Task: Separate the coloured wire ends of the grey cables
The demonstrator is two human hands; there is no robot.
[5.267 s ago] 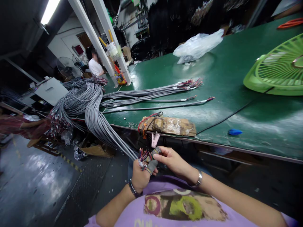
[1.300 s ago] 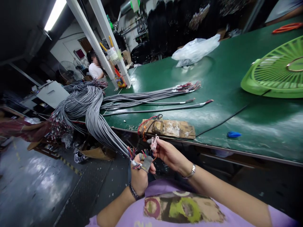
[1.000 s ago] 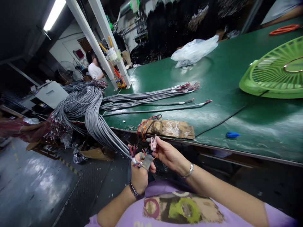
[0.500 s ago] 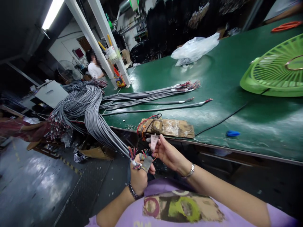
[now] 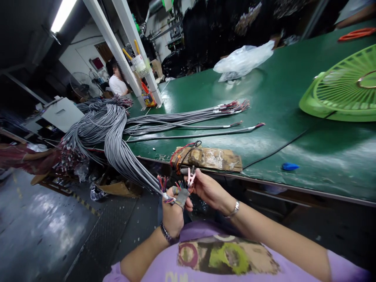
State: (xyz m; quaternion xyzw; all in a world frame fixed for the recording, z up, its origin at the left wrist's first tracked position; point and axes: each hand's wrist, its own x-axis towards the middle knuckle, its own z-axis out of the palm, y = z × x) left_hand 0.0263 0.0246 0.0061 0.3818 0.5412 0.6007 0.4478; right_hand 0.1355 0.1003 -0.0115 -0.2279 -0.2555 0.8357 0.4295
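My left hand (image 5: 173,213), with grey covers on its fingertips, is closed round the ends of grey cables (image 5: 129,164) whose coloured wire tips (image 5: 163,182) fan out above it. My right hand (image 5: 209,189) pinches a small pink clip (image 5: 191,176) just right of those tips, below the table's front edge. The cables run up and left in a thick bundle (image 5: 108,125) that drapes over the green table (image 5: 264,102).
A worn wooden block with red and black wires (image 5: 207,156) sits at the table edge. Several loose cables (image 5: 194,117) lie on the table, with a green fan grille (image 5: 346,88), a plastic bag (image 5: 243,58) and a blue item (image 5: 290,166). A person (image 5: 117,80) sits far left.
My right hand rose from beside the left hand to the pink clip under the table edge and took hold of it. The left hand keeps its grip on the cable ends.
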